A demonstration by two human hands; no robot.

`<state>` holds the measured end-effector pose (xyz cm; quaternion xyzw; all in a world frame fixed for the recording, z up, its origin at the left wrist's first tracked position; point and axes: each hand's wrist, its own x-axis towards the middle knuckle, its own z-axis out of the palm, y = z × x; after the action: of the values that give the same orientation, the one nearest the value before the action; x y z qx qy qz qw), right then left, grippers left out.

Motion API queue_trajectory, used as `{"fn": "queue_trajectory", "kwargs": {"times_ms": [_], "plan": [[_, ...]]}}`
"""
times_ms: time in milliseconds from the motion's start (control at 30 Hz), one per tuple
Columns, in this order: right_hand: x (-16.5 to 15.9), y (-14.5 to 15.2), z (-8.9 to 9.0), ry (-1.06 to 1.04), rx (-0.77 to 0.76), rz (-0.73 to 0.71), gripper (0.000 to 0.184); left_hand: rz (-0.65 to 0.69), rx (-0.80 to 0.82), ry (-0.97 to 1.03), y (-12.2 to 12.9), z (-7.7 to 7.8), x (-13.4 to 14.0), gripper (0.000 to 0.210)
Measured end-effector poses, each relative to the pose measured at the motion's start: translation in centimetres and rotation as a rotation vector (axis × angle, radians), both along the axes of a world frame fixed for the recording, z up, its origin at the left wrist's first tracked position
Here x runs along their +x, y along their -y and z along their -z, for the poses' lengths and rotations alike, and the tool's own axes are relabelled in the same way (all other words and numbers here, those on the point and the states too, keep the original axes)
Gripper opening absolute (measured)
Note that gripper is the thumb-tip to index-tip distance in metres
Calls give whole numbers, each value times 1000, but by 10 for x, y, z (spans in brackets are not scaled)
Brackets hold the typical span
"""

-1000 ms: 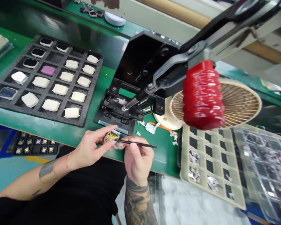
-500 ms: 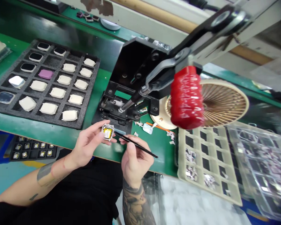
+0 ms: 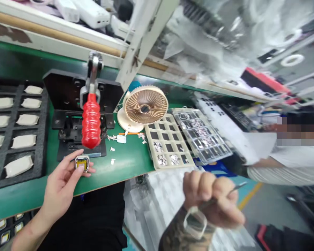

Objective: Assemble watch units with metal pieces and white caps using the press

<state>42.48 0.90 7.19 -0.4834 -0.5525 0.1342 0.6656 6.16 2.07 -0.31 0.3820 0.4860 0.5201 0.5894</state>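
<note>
Left hand (image 3: 64,179), part-curled, pinching an open watch case (image 3: 82,163) between thumb and fingers over the near bench edge, just nearer than the red press handle (image 3: 91,120). Right hand (image 3: 211,198), closed round a slim dark tool (image 3: 241,185), stands beyond the bench at near right; a pale square frame (image 3: 186,223) shows beside its wrist, though whether the fingers or the tool secure it cannot be told.

Hazards: a slackened pinch could drop the case; its exposed yellow component (image 3: 81,163) could be scratched by thumb or tool tip. The frame, if loosely held, could fall onto the plastic sheeting (image 3: 157,195) below. Loose white pieces (image 3: 112,161) on the bench could be swept off by a sleeve or wrist.

Containers: far-left foam tray (image 3: 43,139), cream-wrapped pieces (image 3: 23,141), one per filled pocket; cream compartment box (image 3: 170,167), small silvery parts (image 3: 162,160) mainly in its near cells; clear compartment box (image 3: 217,159) to its right, many small parts; dark lower tray (image 3: 12,223), near left, yellow-centred units (image 3: 5,238).
</note>
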Motion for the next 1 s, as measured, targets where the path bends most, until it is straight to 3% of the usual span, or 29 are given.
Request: {"fn": "queue_trajectory", "kwargs": {"times_ms": [33,100,167,267,400,500,567,667,833,1000], "plan": [[22,-4,-3,62,-24,301,52,12,-3,-25,2,1,1,61],[48,-14,1,97,79,623,34,32,-13,-55,5,2,2,63],[49,-21,14,179,127,735,27,41,-18,-75,7,1,3,58],[17,-22,37,486,97,546,17,51,-10,-111,7,0,1,51],[-32,-21,55,1016,39,119,32,70,15,-159,6,-1,-1,50],[-47,-28,61,1294,-54,-21,27,70,38,-193,5,0,-2,50],[-44,-31,64,1363,-134,-73,27,67,60,-216,5,2,-3,49],[-20,-36,61,1278,-305,-30,32,76,108,-224,3,9,-6,48],[37,-56,33,1131,-639,286,25,77,127,-165,1,18,-9,46],[44,-82,20,1258,-835,251,10,74,88,-130,5,20,-8,34]]}}
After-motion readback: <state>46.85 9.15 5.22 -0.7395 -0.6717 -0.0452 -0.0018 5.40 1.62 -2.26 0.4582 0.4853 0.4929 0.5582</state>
